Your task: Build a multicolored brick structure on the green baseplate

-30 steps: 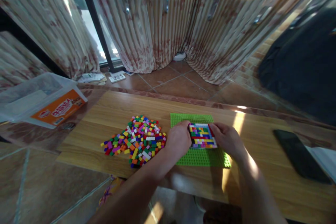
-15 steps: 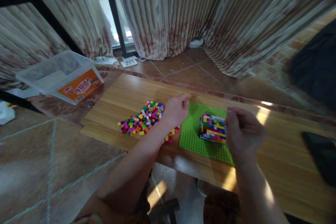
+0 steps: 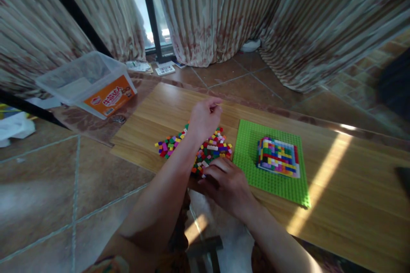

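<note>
Bricks (image 3: 212, 148) lie heaped on the desk (image 3: 355, 187), left hand (image 3: 203, 121) above with fingers curled, right hand (image 3: 229, 182) at their near edge; whether either grips one I cannot tell. Each should be light, stiff, smooth, best pinched by opposite sides.

Toy bricks (image 3: 212, 147) are heaped on the wooden tabletop (image 3: 352, 187), left of the studded baseplate (image 3: 246, 149), on which a brick-built block (image 3: 278, 157) is set. The left hand (image 3: 205, 121) is held over the bricks' far side; the right hand (image 3: 228, 184) is placed at their near right edge. Beyond the tabletop's left end a plastic bin (image 3: 110, 97) is stationed (papers (image 3: 165, 69) are scattered to its right, before the curtains (image 3: 198, 13)).
</note>
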`<state>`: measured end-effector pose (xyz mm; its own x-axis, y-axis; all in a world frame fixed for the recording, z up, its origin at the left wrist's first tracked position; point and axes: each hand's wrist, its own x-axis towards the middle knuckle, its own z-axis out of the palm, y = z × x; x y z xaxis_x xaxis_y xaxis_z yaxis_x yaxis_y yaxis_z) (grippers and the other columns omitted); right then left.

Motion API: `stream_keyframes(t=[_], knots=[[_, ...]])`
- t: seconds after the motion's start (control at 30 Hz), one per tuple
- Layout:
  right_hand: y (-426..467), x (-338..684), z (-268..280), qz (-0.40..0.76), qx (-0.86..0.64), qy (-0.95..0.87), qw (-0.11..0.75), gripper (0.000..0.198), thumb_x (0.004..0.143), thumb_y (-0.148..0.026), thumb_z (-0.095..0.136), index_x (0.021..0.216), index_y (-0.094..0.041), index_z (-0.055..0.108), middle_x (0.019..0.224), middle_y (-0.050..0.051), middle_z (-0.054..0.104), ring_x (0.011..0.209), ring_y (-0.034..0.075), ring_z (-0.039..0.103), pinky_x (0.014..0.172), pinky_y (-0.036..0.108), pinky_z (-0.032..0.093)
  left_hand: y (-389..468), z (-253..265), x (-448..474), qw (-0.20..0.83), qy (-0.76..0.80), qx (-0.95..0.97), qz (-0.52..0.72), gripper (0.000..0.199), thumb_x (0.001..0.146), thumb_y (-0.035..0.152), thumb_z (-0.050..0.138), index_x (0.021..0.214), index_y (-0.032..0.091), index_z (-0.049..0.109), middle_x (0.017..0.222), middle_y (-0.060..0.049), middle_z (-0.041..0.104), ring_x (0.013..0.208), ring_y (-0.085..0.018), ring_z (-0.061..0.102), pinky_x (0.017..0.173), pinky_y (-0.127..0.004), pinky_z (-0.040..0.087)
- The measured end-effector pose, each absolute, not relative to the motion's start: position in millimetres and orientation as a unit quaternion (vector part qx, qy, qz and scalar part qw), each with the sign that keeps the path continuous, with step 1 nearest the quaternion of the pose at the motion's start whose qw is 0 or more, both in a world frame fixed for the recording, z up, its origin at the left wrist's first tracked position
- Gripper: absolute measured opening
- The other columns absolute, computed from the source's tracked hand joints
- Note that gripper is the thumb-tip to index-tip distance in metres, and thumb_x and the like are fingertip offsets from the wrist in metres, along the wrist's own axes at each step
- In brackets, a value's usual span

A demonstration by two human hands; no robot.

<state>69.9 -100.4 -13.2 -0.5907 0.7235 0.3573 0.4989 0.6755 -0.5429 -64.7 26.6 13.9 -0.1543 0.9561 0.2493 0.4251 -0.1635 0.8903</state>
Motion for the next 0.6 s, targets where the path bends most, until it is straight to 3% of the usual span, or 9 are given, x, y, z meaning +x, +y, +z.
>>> stream_keyframes(t=[0.37,0.6], knots=[[-91.9,66.0,-21.0,0.148,-0.373,-0.864,0.304,0.011,0.088,-0.017,0.061,0.079,-0.019,0.067,0.079,0.004,0.065,0.077,0.018,0.059,0.069,0.030,0.049,22.5,17.7,-60.0,0.271,0.581,0.601,0.477,0.023,0.084,0.014,0.055,0.100,0.013,0.071,0.087,-0.007,0.074,0.079,-0.015,0.067,0.078,-0.028,0.055],[-76.4,61.7,-25.0,0.109,-0.449,-0.815,0.349,0.018,0.093,-0.017,0.053,0.087,-0.019,0.069,0.090,0.007,0.068,0.083,0.018,0.063,0.075,0.029,0.051,26.1,14.0,-60.0,0.274,0.573,0.595,0.493,0.022,0.084,0.015,0.055,0.098,0.014,0.071,0.084,-0.006,0.073,0.076,-0.014,0.067,0.077,-0.028,0.056]])
